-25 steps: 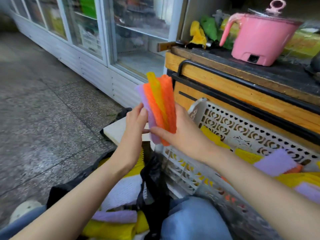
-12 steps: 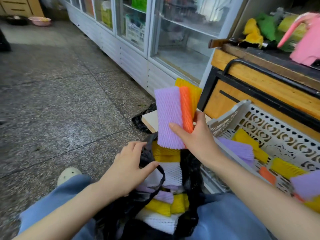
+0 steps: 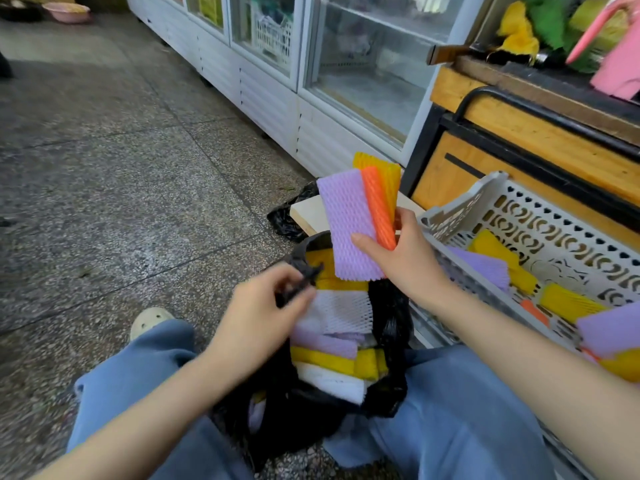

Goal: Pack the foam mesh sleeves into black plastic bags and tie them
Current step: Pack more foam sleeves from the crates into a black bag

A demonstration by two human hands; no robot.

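Status as I read it from the head view: left hand (image 3: 263,306) has left the sleeve bundle and dropped to the black plastic bag (image 3: 391,327) at lower centre, where its fingers now pinch the rim and hold the mouth open. Right hand (image 3: 405,258) clamps a purple, orange and yellow bundle of foam mesh sleeves (image 3: 346,220) just above that mouth. The bag already holds several sleeves. I judge insertion comes next; more sleeves wait in the white basket (image 3: 460,206) at right.
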